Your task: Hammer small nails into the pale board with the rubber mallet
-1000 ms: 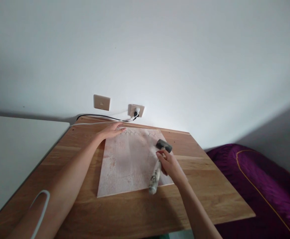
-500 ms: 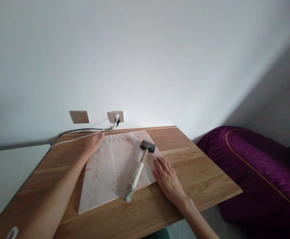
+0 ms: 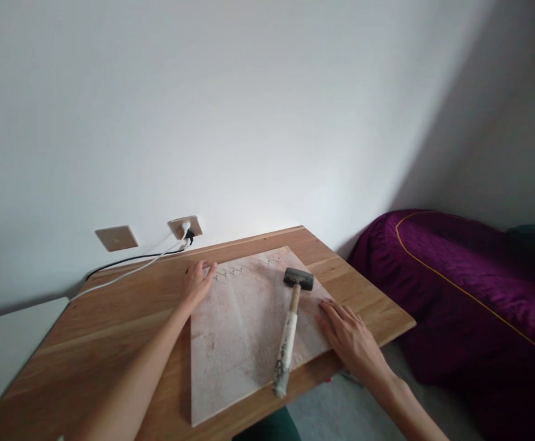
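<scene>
A pale, pinkish square tile (image 3: 240, 331) lies on the wooden table (image 3: 111, 343), with its near corner over the table's front edge. A rubber mallet (image 3: 289, 324) with a black head and a stained wooden handle rests on the tile, untouched. My left hand (image 3: 196, 283) lies flat on the tile's far left corner, fingers stretched out. My right hand (image 3: 347, 335) rests open on the tile's right edge, close to the mallet's handle but apart from it.
A white and a black cable (image 3: 134, 264) run from a wall socket (image 3: 185, 227) along the table's back edge. A blank wall plate (image 3: 116, 237) sits left of it. A purple bedcover (image 3: 460, 288) lies to the right. A white surface (image 3: 1, 343) adjoins the table's left side.
My right hand has let go of the mallet, which now lies on the tile. The tile has slid towards me and to the right, past the table's front edge. Both hands stay on the tile.
</scene>
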Tool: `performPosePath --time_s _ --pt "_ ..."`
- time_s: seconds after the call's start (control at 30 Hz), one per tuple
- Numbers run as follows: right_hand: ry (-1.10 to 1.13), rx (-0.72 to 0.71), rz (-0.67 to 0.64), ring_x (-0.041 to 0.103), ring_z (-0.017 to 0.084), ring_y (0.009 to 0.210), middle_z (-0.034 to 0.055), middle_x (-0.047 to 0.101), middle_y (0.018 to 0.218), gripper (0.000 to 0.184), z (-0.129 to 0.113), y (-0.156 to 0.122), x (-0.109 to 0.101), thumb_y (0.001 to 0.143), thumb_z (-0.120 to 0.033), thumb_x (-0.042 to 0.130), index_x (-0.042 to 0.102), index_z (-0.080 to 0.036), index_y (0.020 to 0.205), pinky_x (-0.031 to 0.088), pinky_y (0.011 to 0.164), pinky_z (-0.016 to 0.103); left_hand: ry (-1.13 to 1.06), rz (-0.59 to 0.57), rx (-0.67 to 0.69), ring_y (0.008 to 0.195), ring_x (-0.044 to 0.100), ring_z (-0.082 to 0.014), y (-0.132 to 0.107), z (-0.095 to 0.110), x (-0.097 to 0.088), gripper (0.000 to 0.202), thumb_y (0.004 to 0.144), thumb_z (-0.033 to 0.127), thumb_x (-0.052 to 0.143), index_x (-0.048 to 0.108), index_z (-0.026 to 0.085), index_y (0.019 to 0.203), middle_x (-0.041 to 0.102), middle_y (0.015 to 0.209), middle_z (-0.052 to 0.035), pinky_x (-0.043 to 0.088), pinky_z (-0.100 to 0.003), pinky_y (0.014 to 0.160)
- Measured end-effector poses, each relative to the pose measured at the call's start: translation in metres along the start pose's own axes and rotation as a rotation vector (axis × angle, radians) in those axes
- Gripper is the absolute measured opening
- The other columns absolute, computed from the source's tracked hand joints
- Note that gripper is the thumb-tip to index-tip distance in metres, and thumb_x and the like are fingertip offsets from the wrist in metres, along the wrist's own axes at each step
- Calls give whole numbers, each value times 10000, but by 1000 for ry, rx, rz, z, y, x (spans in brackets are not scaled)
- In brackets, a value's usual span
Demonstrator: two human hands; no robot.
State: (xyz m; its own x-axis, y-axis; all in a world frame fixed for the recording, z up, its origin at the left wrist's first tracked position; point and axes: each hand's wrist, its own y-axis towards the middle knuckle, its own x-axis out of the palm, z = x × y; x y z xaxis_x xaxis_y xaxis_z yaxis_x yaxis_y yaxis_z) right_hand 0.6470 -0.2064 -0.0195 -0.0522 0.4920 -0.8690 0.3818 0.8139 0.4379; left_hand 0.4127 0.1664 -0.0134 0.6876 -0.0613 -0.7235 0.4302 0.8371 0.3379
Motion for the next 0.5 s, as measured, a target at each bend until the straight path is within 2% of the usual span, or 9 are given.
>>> performPosePath --time_s 0.17,0.27,0.33,0.4,0.5 --pt "7 77 134 666 337 1269 183 705 1360 441 76 -18 -8 1070 -438 429 686 -170 1306 546 1063 505 28 52 48 1196 642 -330 -8 67 63 318 1004 485 481 630 208 1054 702 1193 -156 482 -491 1069" --pt "27 121 242 678 334 1257 176 723 1332 440 114 -22 -11 1070 -441 411 703 -172 1260 539 1076 514 -27 117 125 1170 628 -328 -11 98 90 259 983 454 532 633 216 1003 689 1134 -152 480 -495 1063" --pt "37 130 285 690 329 1234 167 739 1302 429 129 -22 -11 1067 -423 404 714 -177 1233 538 1076 516 -105 173 173 1146 619 -323 -11 108 101 220 972 434 543 626 231 960 685 1082 -138 476 -499 1064" --pt "40 136 299 698 323 1214 161 742 1293 416 135 -23 -10 1064 -404 402 716 -183 1225 538 1069 514 -188 233 189 1123 612 -316 -11 109 105 195 967 419 537 616 244 934 678 1053 -125 470 -500 1064" --pt "29 133 321 692 319 1215 159 740 1289 407 135 -25 -7 1069 -387 388 707 -187 1223 521 1076 513 -283 323 103 1114 604 -305 -9 102 105 211 969 431 516 612 247 932 658 1051 -119 462 -490 1064"
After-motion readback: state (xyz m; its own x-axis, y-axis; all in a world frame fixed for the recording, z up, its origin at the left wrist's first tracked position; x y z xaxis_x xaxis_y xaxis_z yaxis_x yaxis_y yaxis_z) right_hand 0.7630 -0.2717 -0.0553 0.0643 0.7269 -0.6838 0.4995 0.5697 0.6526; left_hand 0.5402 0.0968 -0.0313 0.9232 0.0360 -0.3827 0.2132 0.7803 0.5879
